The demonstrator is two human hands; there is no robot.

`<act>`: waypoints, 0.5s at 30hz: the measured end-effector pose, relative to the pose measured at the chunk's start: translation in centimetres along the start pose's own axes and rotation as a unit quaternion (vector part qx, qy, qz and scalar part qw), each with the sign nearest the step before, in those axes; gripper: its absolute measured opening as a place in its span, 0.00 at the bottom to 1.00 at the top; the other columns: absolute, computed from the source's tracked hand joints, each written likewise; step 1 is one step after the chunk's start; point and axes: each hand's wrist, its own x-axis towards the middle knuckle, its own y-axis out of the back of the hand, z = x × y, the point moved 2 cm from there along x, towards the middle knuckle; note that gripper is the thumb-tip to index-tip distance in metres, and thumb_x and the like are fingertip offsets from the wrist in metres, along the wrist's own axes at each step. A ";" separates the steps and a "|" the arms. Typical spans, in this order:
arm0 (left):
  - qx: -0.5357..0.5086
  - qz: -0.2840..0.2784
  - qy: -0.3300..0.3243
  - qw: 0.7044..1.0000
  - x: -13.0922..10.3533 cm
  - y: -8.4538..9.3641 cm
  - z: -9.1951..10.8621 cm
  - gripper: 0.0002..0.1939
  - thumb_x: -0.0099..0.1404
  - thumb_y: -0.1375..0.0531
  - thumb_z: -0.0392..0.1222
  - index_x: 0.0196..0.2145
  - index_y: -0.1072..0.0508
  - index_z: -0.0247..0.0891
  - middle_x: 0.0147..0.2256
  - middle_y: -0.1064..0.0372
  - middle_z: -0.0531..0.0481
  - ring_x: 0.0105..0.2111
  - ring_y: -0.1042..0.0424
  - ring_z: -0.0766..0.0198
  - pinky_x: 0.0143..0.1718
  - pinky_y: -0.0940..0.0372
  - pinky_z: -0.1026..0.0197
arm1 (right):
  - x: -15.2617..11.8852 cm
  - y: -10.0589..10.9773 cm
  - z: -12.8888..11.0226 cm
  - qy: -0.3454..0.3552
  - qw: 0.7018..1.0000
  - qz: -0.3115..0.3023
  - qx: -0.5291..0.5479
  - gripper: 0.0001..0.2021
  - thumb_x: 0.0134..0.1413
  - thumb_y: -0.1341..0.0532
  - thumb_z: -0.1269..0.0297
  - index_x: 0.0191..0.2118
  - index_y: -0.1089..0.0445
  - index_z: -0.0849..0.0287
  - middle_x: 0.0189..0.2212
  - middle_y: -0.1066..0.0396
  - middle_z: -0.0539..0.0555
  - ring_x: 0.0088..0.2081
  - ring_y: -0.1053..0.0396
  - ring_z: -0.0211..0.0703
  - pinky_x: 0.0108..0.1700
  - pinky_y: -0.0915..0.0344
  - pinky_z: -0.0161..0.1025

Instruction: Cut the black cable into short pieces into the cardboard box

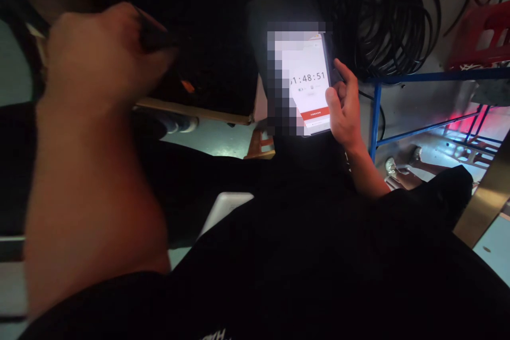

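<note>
My right hand (346,109) grips a smartphone (313,96) by its right edge, thumb at the front and fingers curled along the side and back. Its bright screen faces me and shows a large timer reading and a red-orange bar near the bottom. A pixelated patch covers its left and top parts. On the left, close to the camera, my left hand (99,58) is blurred and closed. A dark object (157,37) sticks out of its fingers; its kind is not clear. Below this hand is a dark, open-looking box (199,109) with a pale edge.
Coiled black cables (392,26) are heaped behind the phone. A red crate (484,37) and a blue metal frame (374,117) stand at the right. Below lies a white object (229,204), partly hidden by dark clothing. Someone's shoes (392,166) show beyond the frame.
</note>
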 end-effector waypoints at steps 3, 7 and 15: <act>-0.015 0.011 -0.001 1.000 0.1 -0.1 -0.1 0.45 0.76 0.54 0.58 0.81 0.29 0.39 0.77 0.26 0.41 0.77 0.27 0.32 0.80 0.32 0.38 | 0.1 0.0 -0.3 -0.002 1.000 -0.008 -0.006 0.40 0.86 0.46 0.29 0.89 0.45 0.44 0.49 0.26 0.55 0.51 0.19 0.52 0.61 0.16 0.55; -0.036 0.022 -0.024 0.999 0.3 -0.3 -0.5 0.46 0.76 0.54 0.59 0.80 0.27 0.35 0.75 0.24 0.36 0.76 0.26 0.28 0.78 0.30 0.34 | -0.1 -0.2 0.6 -0.003 1.000 0.014 -0.004 0.39 0.89 0.52 0.31 0.89 0.47 0.46 0.48 0.26 0.55 0.51 0.19 0.52 0.61 0.16 0.55; -0.021 0.025 -0.013 0.999 0.1 -0.1 -0.4 0.42 0.76 0.52 0.56 0.80 0.26 0.38 0.76 0.24 0.41 0.77 0.27 0.33 0.79 0.31 0.38 | -0.2 -0.3 2.0 0.010 0.999 0.036 -0.010 0.39 0.88 0.53 0.29 0.87 0.44 0.46 0.44 0.29 0.53 0.45 0.22 0.51 0.56 0.16 0.54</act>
